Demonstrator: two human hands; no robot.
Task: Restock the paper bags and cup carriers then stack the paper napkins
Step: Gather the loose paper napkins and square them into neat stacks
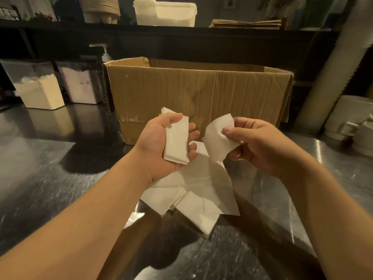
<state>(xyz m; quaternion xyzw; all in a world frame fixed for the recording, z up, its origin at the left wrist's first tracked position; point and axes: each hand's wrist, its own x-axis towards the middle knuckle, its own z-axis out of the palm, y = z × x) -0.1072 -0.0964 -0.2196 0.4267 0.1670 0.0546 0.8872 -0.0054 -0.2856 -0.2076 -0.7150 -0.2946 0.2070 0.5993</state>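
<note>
Head view.

Left hand (161, 142): palm up, over the counter, fingers curled round a small stack of folded napkins (176, 138); thumb lies across the top of the stack.

Right hand (254, 144): thumb and fingers pinch one bent napkin (219, 136), held just beside the left hand's stack, not touching it.

Loose napkins (193, 190): white, a spread-out pile lying on the counter below both hands, sheets overlapping at different angles, partly hidden by the left wrist.

Counter (50, 168): steel, scratched, reflective.

Box (191, 93): brown cardboard, open at the top, standing on the counter just behind the hands; front wall creased, contents not visible.

Tubs (40, 89): two clear containers left of the box, side by side, each partly filled with pale powder.

Pump bottle (104, 53): white head showing behind the box's left corner.

Cup stack (331, 63): tall column of white cups, right of the box, leaning across the upper right corner.

Mugs (351, 120): white, with handles, stacked at the far right edge on the counter.

Shelf (181, 30): dark, running behind the box.
- Paper bags (246, 24): flat brown stack, lying on the shelf, right of centre.
- Bin (165, 14): translucent white, left of the bags.
- Twine-wrapped pot (100, 9): left of the bin, top cut off.
</note>
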